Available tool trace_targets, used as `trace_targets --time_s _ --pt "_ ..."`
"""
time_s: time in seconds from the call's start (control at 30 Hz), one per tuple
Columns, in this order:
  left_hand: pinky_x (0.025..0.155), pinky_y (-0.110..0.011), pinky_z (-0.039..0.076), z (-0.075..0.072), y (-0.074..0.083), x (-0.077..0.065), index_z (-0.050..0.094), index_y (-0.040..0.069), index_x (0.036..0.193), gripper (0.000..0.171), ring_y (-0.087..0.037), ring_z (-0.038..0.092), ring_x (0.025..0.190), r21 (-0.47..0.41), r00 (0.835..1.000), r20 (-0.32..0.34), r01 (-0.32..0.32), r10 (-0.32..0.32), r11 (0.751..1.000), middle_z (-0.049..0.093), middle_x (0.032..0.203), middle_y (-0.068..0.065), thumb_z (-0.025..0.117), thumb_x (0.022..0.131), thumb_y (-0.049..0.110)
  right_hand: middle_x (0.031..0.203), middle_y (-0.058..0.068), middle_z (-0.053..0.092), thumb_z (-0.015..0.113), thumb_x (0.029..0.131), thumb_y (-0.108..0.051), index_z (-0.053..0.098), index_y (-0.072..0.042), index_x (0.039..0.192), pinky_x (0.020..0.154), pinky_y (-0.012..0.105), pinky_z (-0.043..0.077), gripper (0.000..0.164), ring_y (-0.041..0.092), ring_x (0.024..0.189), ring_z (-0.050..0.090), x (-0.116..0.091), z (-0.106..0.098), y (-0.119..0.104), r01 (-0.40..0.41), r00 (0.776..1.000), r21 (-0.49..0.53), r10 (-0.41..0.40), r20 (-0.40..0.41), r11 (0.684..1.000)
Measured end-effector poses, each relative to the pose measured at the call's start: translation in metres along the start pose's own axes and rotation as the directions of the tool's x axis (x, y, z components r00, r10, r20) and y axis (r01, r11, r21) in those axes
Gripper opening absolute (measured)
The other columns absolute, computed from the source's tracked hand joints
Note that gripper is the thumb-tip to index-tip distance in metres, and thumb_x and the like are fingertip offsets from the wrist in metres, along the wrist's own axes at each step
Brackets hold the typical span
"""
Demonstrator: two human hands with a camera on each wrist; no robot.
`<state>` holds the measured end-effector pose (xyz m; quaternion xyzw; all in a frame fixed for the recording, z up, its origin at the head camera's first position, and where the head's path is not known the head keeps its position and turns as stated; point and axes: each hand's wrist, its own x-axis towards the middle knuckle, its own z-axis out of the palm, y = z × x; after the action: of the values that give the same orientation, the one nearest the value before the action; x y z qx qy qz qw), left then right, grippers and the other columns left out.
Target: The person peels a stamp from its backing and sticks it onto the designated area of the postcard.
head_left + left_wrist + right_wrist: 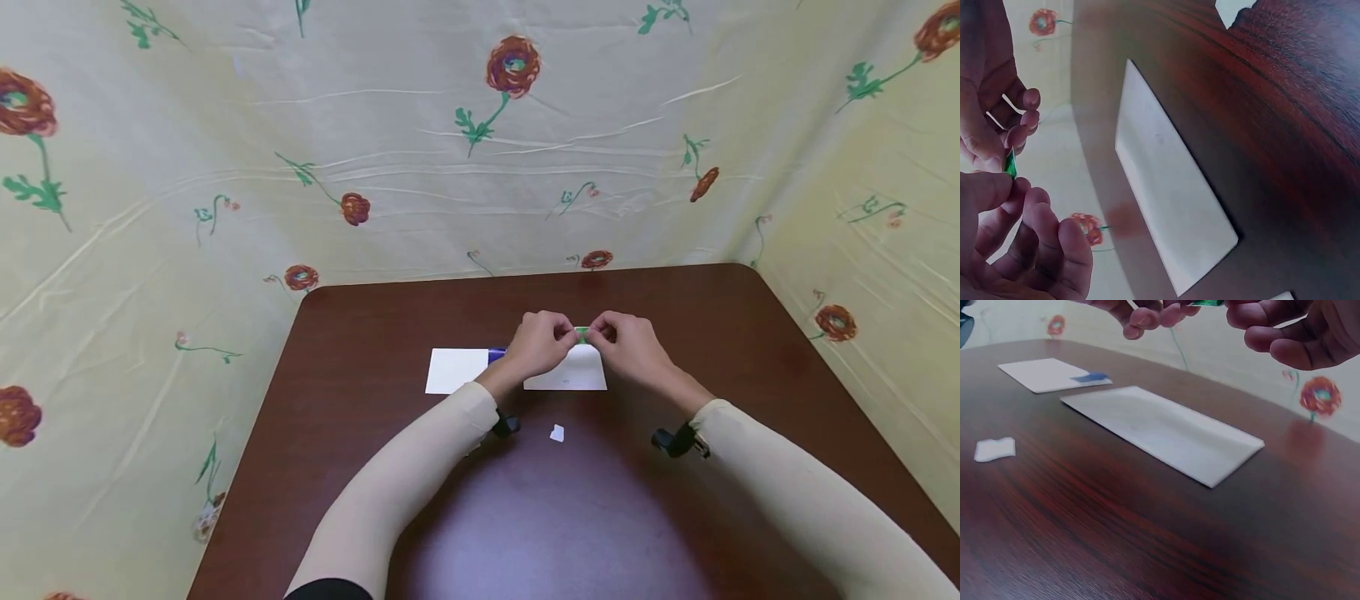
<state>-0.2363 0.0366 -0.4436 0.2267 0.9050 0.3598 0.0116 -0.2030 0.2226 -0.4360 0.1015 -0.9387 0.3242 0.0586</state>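
Both hands are raised over the table, fingertips close together. My left hand (538,346) pinches one end of a small green strip (581,335) between thumb and forefinger, and my right hand (633,343) pinches the other end. Seen from the left wrist, the green strip (1011,165) is mostly covered by the fingertips. Below the hands lies a white rectangular card (567,377), also plain in the right wrist view as a flat card (1160,430). Left of it is a second white card (456,370) with a blue patch (496,355) at its right end.
A small torn white scrap (557,433) lies on the dark brown table (570,525), nearer me than the cards. Flower-printed sheeting (405,117) hangs behind the table and along its sides. Dark wrist cameras (677,441) sit on both sleeves.
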Motion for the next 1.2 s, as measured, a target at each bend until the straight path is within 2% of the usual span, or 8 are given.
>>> trace_targets --time_s 0.17,0.33,0.53,0.67,0.83,1.0,1.2 --pt "0.051 -0.022 0.043 0.017 -0.004 0.010 0.074 0.018 0.084 0.016 -0.010 0.055 0.063 -0.002 0.999 0.029 0.041 -0.041 0.999 0.064 0.071 0.008 0.066 0.095 0.026 0.080 0.004 0.066 0.064 0.097 -0.028 0.070 -0.011 0.095 0.061 0.032 0.045 0.018 0.021 0.069 0.054 0.006 0.005 0.016 -0.070 0.995 -0.022 0.071 0.063 0.997" --pt "0.049 -0.023 0.042 0.029 -0.005 0.017 0.072 0.020 0.077 0.019 -0.011 0.056 0.062 0.023 0.993 0.057 0.099 -0.101 0.995 0.064 0.072 0.007 0.068 0.094 0.028 0.079 0.005 0.066 0.062 0.097 -0.026 0.070 -0.011 0.093 0.060 0.031 0.045 0.018 0.021 0.067 0.054 0.010 0.011 0.029 -0.104 0.989 -0.053 0.109 0.103 0.993" --pt "0.052 -0.025 0.042 0.040 -0.006 0.025 0.072 0.020 0.073 0.024 -0.014 0.058 0.064 0.088 0.977 0.102 0.180 -0.189 0.980 0.065 0.074 0.004 0.069 0.094 0.032 0.077 0.004 0.065 0.063 0.095 -0.025 0.071 -0.009 0.091 0.060 0.030 0.044 0.018 0.020 0.066 0.054 0.013 0.016 0.040 -0.128 0.979 -0.078 0.139 0.147 0.989" --pt "0.054 -0.025 0.042 0.047 -0.009 0.030 0.073 0.020 0.074 0.024 -0.014 0.058 0.067 0.125 0.967 0.120 0.212 -0.227 0.969 0.065 0.075 0.004 0.069 0.093 0.033 0.078 0.005 0.066 0.064 0.095 -0.025 0.072 -0.008 0.092 0.059 0.028 0.044 0.019 0.019 0.065 0.055 0.014 0.020 0.047 -0.146 0.972 -0.079 0.158 0.175 0.986" --pt "0.055 -0.026 0.043 0.052 -0.011 0.032 0.074 0.022 0.074 0.024 -0.014 0.059 0.068 0.156 0.956 0.139 0.237 -0.259 0.959 0.066 0.076 0.006 0.069 0.093 0.035 0.077 0.005 0.065 0.064 0.095 -0.025 0.072 -0.007 0.093 0.057 0.028 0.044 0.020 0.019 0.064 0.055 0.015 0.023 0.050 -0.156 0.967 -0.081 0.169 0.191 0.984" --pt "0.056 -0.027 0.043 0.052 -0.011 0.032 0.074 0.023 0.076 0.023 -0.013 0.059 0.068 0.178 0.945 0.155 0.259 -0.287 0.949 0.067 0.077 0.006 0.068 0.094 0.037 0.073 0.002 0.064 0.063 0.093 -0.023 0.072 -0.008 0.088 0.057 0.028 0.042 0.018 0.018 0.063 0.054 0.018 0.027 0.054 -0.127 0.974 -0.099 0.143 0.175 0.987" --pt "0.057 -0.030 0.043 0.056 -0.013 0.036 0.070 0.024 0.071 0.028 -0.014 0.058 0.066 0.204 0.939 0.173 0.262 -0.298 0.943 0.066 0.073 0.007 0.067 0.094 0.041 0.074 0.002 0.065 0.063 0.093 -0.024 0.072 -0.008 0.085 0.059 0.028 0.043 0.020 0.019 0.065 0.055 0.020 0.028 0.058 -0.135 0.972 -0.101 0.151 0.181 0.986"
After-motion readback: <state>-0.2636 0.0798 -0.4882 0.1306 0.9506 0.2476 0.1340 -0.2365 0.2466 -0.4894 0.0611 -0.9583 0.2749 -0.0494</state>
